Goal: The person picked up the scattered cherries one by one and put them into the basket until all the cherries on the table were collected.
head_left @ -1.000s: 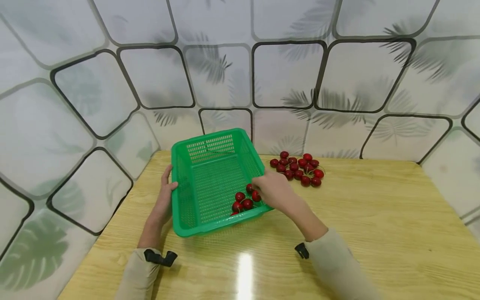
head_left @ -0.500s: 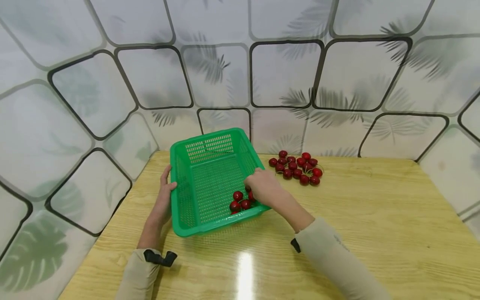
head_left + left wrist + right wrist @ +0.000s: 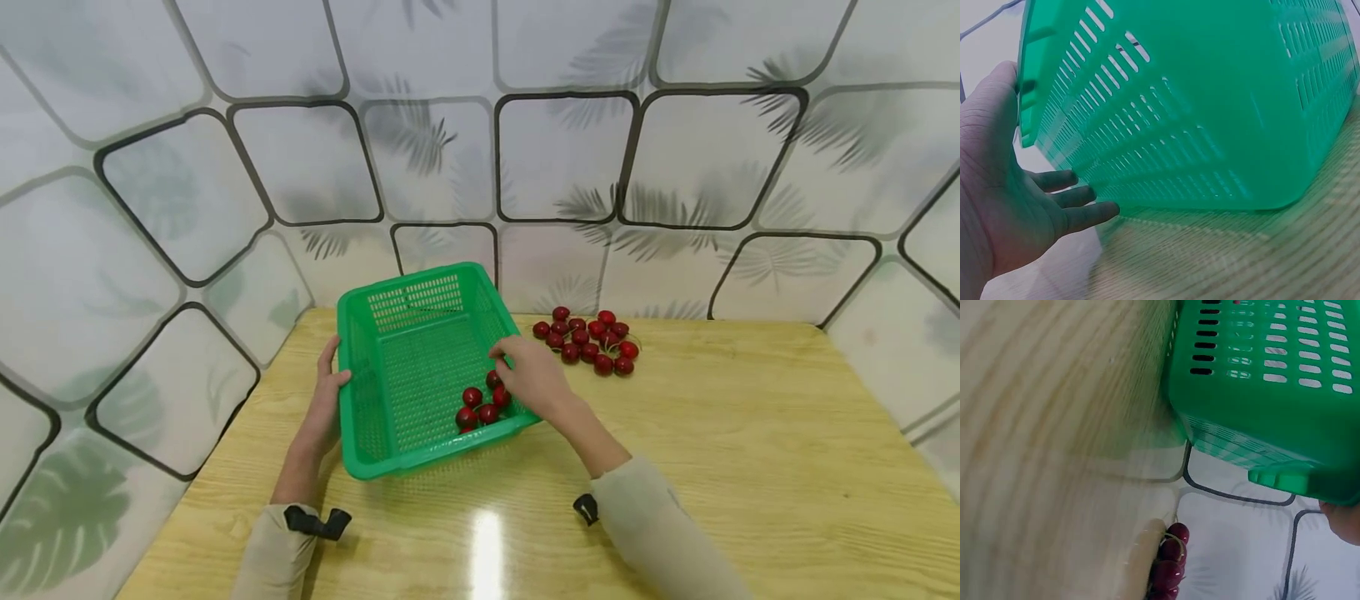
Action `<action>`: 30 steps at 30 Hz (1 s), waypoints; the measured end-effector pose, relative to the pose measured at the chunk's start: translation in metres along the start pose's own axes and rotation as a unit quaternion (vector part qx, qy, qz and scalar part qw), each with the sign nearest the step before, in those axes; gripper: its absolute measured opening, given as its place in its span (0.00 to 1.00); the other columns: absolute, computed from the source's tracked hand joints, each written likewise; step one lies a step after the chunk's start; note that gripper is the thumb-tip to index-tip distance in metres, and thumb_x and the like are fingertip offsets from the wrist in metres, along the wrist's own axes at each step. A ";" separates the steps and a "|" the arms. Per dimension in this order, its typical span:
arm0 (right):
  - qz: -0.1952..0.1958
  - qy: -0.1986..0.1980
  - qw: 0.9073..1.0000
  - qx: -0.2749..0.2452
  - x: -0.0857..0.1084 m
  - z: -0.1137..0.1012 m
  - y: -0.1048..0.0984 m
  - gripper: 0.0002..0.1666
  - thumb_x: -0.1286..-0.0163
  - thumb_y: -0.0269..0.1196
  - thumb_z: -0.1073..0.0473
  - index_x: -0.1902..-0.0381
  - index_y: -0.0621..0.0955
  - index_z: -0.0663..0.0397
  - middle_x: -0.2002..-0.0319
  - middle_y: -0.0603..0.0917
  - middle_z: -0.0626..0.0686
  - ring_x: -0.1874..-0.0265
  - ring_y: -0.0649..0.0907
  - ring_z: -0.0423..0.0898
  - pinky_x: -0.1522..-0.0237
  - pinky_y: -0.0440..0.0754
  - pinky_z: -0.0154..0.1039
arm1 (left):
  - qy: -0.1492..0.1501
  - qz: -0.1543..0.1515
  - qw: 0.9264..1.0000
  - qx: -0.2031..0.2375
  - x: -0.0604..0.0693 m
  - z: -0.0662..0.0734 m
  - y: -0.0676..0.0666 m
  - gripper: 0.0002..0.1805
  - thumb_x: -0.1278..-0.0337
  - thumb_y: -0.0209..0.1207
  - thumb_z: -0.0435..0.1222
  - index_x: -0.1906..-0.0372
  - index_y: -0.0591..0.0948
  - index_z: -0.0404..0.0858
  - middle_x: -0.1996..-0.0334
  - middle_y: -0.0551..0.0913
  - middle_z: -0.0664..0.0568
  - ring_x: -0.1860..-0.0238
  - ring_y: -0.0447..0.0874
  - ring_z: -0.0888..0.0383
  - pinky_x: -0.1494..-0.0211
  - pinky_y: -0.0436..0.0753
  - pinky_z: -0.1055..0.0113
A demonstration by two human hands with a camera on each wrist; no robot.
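Observation:
In the head view my left hand (image 3: 324,408) is at the left side of the green basket (image 3: 363,468), thumb at the rim. The left wrist view shows this hand (image 3: 1013,194) with fairly straight fingers touching the slotted wall of the basket (image 3: 1222,112). My right hand (image 3: 536,375) reaches over the basket's right rim, thumb and forefinger slightly parted, with no cherry visible between them. Just below those fingertips lies a dark red cherry (image 3: 492,379), beside several others (image 3: 488,413) in the near right corner. Only part of the right hand (image 3: 1342,522) shows in the right wrist view.
A cluster of red cherries with stems (image 3: 589,352) lies on the wooden table (image 3: 750,433), right of the basket and near the patterned wall (image 3: 562,158). Some of that cluster (image 3: 1166,574) appears low in the right wrist view.
My right hand moved left over the cherries in the basket, and its thumb and forefinger have since parted. The left hand keeps its place at the basket. The head view has shifted slightly.

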State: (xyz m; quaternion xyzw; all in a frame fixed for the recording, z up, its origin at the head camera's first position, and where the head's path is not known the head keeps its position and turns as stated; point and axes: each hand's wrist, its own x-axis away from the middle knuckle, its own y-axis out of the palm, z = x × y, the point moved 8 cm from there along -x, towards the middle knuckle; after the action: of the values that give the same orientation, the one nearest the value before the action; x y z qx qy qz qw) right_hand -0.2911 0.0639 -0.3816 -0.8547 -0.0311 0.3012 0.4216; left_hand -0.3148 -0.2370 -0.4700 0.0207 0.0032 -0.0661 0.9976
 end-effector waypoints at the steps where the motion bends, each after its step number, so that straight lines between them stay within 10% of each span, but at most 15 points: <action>1: 0.035 0.000 0.999 -0.030 0.001 0.002 -0.006 0.06 0.37 0.65 0.71 0.64 0.87 0.60 0.66 0.87 0.55 0.67 0.83 0.50 0.64 0.81 0.42 | 0.002 0.000 1.000 0.001 0.000 0.001 0.000 0.36 0.24 0.35 0.39 0.21 0.35 0.59 0.28 0.49 0.39 0.54 0.78 0.62 0.56 0.81 0.70; 6: 0.195 0.033 0.968 -0.152 0.007 0.028 -0.039 0.06 0.37 0.64 0.71 0.66 0.87 0.63 0.75 0.84 0.56 0.79 0.75 0.44 0.73 0.73 0.31 | 0.006 -0.004 1.000 0.005 -0.001 0.003 0.001 0.36 0.24 0.35 0.40 0.21 0.34 0.59 0.28 0.49 0.39 0.55 0.78 0.63 0.56 0.81 0.70; 10: 0.228 0.127 0.949 -0.178 0.012 0.062 -0.060 0.06 0.36 0.64 0.68 0.65 0.87 0.63 0.72 0.86 0.58 0.75 0.78 0.41 0.71 0.73 0.27 | 0.005 -0.004 1.000 0.006 -0.002 0.003 0.001 0.36 0.23 0.35 0.40 0.21 0.34 0.60 0.28 0.49 0.39 0.54 0.78 0.62 0.56 0.81 0.71; 20: 0.143 0.307 0.932 -0.133 0.033 0.147 -0.091 0.12 0.34 0.60 0.63 0.58 0.86 0.64 0.62 0.85 0.61 0.70 0.78 0.44 0.70 0.75 0.31 | -0.004 -0.001 1.000 -0.001 -0.004 0.000 0.002 0.36 0.24 0.35 0.40 0.21 0.34 0.60 0.26 0.45 0.42 0.53 0.77 0.61 0.55 0.80 0.70; 30: 0.029 0.274 0.960 -0.055 0.032 0.148 -0.065 0.12 0.35 0.58 0.64 0.59 0.85 0.64 0.60 0.85 0.62 0.69 0.78 0.52 0.70 0.73 0.39 | -0.001 0.001 1.000 -0.005 -0.001 -0.003 -0.002 0.36 0.25 0.36 0.41 0.21 0.35 0.60 0.24 0.42 0.44 0.51 0.76 0.61 0.54 0.80 0.71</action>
State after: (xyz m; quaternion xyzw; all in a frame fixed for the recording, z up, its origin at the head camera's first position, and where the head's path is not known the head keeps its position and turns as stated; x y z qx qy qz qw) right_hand -0.3322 0.2193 -0.4175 -0.9269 0.0936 0.0654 0.3575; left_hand -0.3157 -0.2385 -0.4726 0.0161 0.0020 -0.0654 0.9977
